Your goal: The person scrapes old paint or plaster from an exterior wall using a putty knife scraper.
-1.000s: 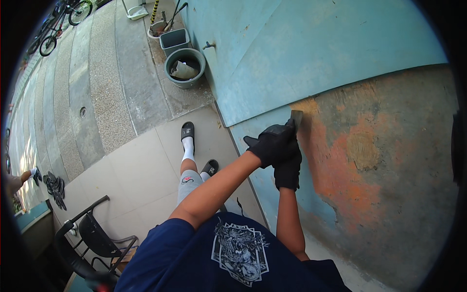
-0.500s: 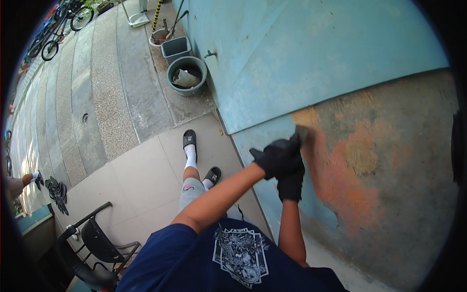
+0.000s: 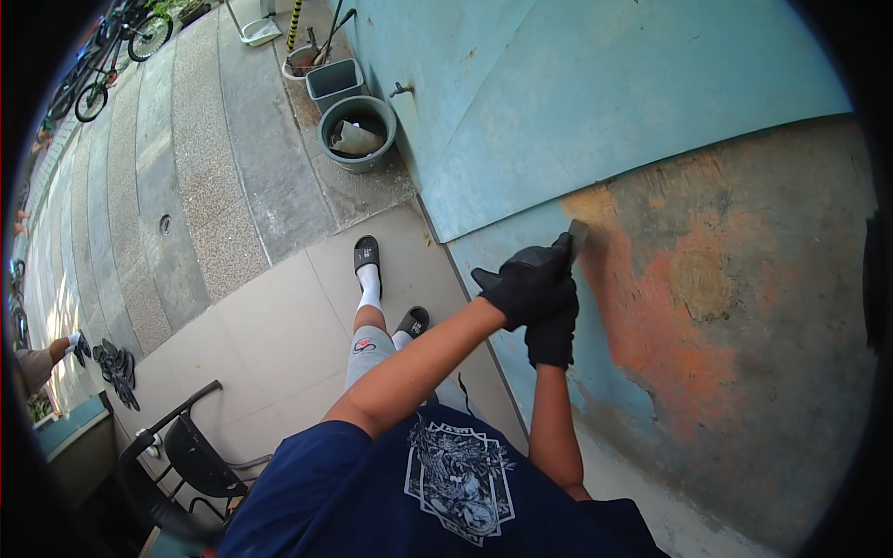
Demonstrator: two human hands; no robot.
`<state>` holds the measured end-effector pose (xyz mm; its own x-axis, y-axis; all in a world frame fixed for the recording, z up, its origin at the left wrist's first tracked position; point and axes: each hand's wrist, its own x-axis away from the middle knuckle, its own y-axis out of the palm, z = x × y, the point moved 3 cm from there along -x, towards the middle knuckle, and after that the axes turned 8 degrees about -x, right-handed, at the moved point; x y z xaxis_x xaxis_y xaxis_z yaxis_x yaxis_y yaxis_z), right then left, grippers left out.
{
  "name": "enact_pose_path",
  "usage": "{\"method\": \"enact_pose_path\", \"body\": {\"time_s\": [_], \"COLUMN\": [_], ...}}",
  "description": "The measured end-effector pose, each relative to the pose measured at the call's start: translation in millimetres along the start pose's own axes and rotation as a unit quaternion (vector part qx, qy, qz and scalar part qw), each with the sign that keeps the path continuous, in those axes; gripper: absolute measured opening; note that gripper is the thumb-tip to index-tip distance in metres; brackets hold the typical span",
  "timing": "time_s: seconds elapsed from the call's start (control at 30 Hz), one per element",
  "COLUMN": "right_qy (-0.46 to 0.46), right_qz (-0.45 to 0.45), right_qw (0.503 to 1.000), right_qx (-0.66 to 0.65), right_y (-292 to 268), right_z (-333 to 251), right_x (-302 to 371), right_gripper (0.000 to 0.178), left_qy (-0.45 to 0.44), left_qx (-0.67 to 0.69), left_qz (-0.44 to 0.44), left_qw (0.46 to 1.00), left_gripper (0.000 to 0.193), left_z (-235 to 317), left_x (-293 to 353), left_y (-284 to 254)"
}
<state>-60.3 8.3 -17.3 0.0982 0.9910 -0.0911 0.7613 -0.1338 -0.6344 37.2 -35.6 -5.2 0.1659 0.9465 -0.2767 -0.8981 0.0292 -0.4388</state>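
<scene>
In black gloves, both of my hands are clasped together against the wall. My left hand [image 3: 523,290], closed, overlaps my right hand [image 3: 553,327], which is wrapped round the hidden handle of a scraper. Past the gloved fingers shows the scraper's flat blade [image 3: 579,234], lying at the wall where blue paint meets the bare patch. Orange and grey stains mark that stripped patch [image 3: 670,307], its edges ragged. Blue paint [image 3: 521,223] covers the strip left of the blade. How the fingers share the handle is hidden.
An overhanging blue panel [image 3: 595,102] ends just above the blade. A tap [image 3: 401,89] juts from it near a round grey tub [image 3: 357,158] and a square bin [image 3: 335,82]. A black chair [image 3: 200,456] stands at lower left. Another person's leg [image 3: 58,352] shows far left.
The view has shifted slightly. My hands, still clasped, have shifted slightly, and the scraper blade, blurred before, shows more sharply near the upper edge of the bare patch.
</scene>
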Motion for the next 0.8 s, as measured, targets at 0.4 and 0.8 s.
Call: {"method": "enact_pose_path", "body": {"time_s": [0.4,0.8], "right_qy": [0.002,-0.004], "right_qz": [-0.078,-0.084], "right_qw": [0.992,0.989], "right_qx": [0.103,0.118], "right_y": [-4.2,-14.4], "right_z": [-31.0,-41.8], "right_x": [-25.0,-27.2], "right_gripper": [0.03,0.033], "left_qy": [-0.058,-0.055], "left_qx": [-0.029,-0.022], "left_qz": [-0.019,-0.001], "left_qw": [0.998,0.998], "left_gripper": [0.053,0.053], "left_z": [-2.6,-3.8], "left_x": [-11.5,-26.7], "left_y": [0.6,-1.9]}}
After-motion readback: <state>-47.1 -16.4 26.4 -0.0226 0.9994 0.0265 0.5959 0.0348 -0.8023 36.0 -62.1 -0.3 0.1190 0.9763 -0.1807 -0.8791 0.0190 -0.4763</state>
